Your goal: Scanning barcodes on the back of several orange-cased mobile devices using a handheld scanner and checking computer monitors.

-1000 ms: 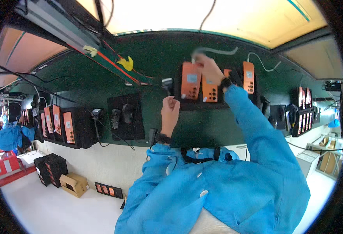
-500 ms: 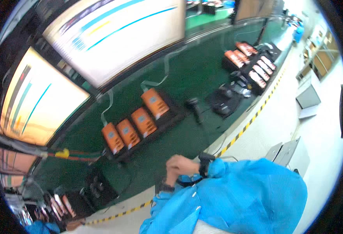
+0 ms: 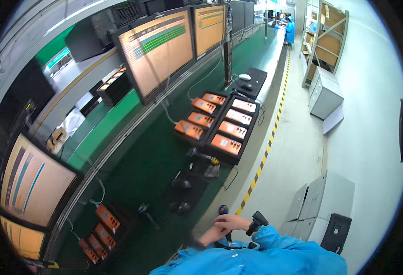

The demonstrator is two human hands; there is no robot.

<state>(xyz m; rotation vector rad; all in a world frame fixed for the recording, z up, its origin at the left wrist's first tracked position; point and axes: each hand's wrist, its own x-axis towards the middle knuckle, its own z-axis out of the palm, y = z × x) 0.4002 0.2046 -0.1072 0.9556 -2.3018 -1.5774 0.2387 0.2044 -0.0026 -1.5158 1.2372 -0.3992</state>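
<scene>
My two hands meet low in the head view, in front of my chest, both in blue sleeves. My right hand (image 3: pixel 231 223) has a black device strapped at the wrist, and its fingers lie over my left hand (image 3: pixel 207 236). Neither hand shows anything in it, and they are too small to read the fingers. They hover over the near edge of the green bench (image 3: pixel 146 160). Closest to them are black stands (image 3: pixel 183 188). Beyond those, black trays (image 3: pixel 220 123) hold several orange devices. A second group of orange devices (image 3: pixel 101 229) sits at lower left.
Large monitors (image 3: pixel 158 48) line the back of the bench, with more at left (image 3: pixel 34 185). A mouse (image 3: pixel 244 77) lies on a black pad. Yellow-black tape (image 3: pixel 263 156) marks the floor edge. Grey cabinets (image 3: pixel 323 94) and shelving (image 3: pixel 330 36) stand at right. A person in blue (image 3: pixel 289 30) works far off.
My head has swung round, so the bench now runs away toward the upper right. My right hand has come down off the orange devices, and both hands have drawn together low near my chest.
</scene>
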